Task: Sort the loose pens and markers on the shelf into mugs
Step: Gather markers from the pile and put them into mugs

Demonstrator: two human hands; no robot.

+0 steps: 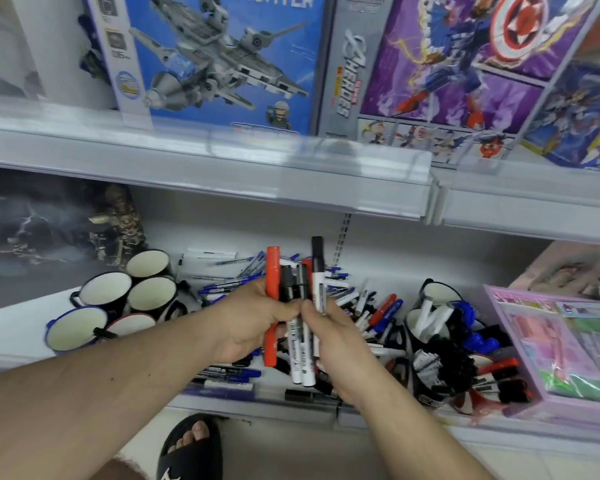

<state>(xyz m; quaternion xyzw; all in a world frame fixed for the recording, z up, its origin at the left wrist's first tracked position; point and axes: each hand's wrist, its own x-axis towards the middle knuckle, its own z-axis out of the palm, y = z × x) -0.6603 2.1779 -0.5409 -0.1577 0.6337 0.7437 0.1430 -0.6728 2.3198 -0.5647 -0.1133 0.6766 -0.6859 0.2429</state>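
The left hand [253, 320] grips an upright bundle of red, black and white plastic markers [293, 306], and the right hand [336, 341] pinches the same bundle from its other side. Beneath both hands lies the loose heap of blue pens and markers [326, 282]; empty white-lined enamel mugs [108, 289] stand left of the left hand, marker-filled black mugs [430, 327] right of the right hand.

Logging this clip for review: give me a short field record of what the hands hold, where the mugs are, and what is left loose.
left hand: left hand grips a bundle of markers, including a red marker
right hand: right hand pinches a black-capped white marker in the same bundle
empty mugs: cluster of empty mugs at shelf left
filled mugs: mugs with markers at shelf right
loose items: pile of pens and markers behind the hands
neighbour: pink toy box at far right
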